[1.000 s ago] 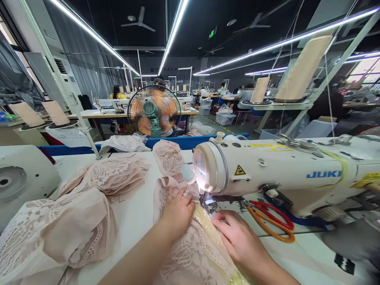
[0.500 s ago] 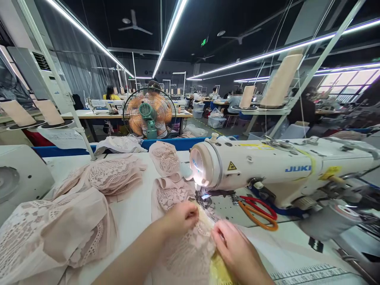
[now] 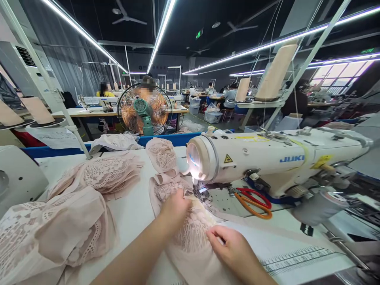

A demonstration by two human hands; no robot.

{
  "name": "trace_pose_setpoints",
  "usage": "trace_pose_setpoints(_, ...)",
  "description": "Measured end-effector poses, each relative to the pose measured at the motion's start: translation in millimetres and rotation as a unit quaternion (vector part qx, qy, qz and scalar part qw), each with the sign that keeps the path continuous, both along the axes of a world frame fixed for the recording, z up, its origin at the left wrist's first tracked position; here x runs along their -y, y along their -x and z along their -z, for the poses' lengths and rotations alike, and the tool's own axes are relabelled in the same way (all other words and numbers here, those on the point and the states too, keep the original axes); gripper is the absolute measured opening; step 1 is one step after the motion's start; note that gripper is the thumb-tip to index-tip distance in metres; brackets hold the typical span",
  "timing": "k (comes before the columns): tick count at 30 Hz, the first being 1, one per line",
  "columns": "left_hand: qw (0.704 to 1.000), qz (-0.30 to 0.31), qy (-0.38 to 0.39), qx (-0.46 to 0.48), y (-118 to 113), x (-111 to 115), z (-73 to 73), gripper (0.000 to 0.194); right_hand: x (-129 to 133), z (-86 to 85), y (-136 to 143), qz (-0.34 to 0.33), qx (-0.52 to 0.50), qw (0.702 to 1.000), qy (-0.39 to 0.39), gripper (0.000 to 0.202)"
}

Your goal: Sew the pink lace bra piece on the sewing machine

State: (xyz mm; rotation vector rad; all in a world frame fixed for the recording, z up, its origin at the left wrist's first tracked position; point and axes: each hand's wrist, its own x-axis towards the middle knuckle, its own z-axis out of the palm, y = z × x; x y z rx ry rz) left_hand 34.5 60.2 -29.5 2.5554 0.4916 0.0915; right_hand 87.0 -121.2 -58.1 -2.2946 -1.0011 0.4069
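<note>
A white sewing machine point(image 3: 255, 158) has its lit needle area over pale pink lace fabric point(image 3: 194, 233). Just left of and below the presser foot, my left hand point(image 3: 176, 208) has its fingers closed on the lace near the stitching edge. My right hand point(image 3: 230, 245) pinches the fabric's right edge between thumb and fingers, nearer to me. More of the lace piece point(image 3: 162, 154) trails behind the needle in folds.
Stacked lace pieces point(image 3: 103, 174) and a larger fabric heap point(image 3: 59, 233) lie on the left. Orange-handled scissors point(image 3: 255, 208) and a red-handled pair point(image 3: 258, 194) rest right of the needle. A ruler tape point(image 3: 297, 259) crosses the front right. A fan point(image 3: 144, 109) stands beyond.
My left hand has moved left and slightly up along the lace. My right hand sits a little lower. The yellow material by my right hand is out of sight, and the lace lies flatter.
</note>
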Motion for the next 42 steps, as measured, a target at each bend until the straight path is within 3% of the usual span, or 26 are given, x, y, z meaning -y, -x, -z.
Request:
trace_pose_setpoints(4, 0.988, 0.064, -0.112, -0.085, 5.4, 17.5, -12.1, 0.037, 0.2, -2.6, -5.1, 0.014, 0.029, 0.998, 0.052, 0.038)
trace_pose_setpoints(8, 0.955, 0.124, -0.221, -0.151, 4.9, 22.5, -16.6, 0.055, 2.7, -4.6, -3.8, 0.003, 0.001, 1.000, 0.023, 0.038)
trace_pose_setpoints(11, 0.950, 0.145, -0.229, -0.155, 3.5, 20.0, -15.0, 0.067, 3.6, -4.9, -6.9, 0.005, -0.021, 1.000, 0.022, 0.049)
trace_pose_setpoints(15, 0.954, 0.158, -0.223, -0.125, 3.5, 16.7, -11.2, 0.066, 3.3, -5.7, -13.5, -0.012, -0.013, 0.998, 0.056, 0.061)
trace_pose_setpoints(32, 0.961, 0.123, -0.216, -0.124, -11.3, 18.2, -5.6, 0.059, -0.8, -11.4, -23.8, -0.050, 0.023, 0.991, 0.119, 0.061)
trace_pose_setpoints(42, 0.964, 0.104, -0.194, -0.151, -13.7, 24.8, -12.1, 0.062, -4.9, -8.7, -28.4, -0.050, 0.034, 0.990, 0.126, 0.059)
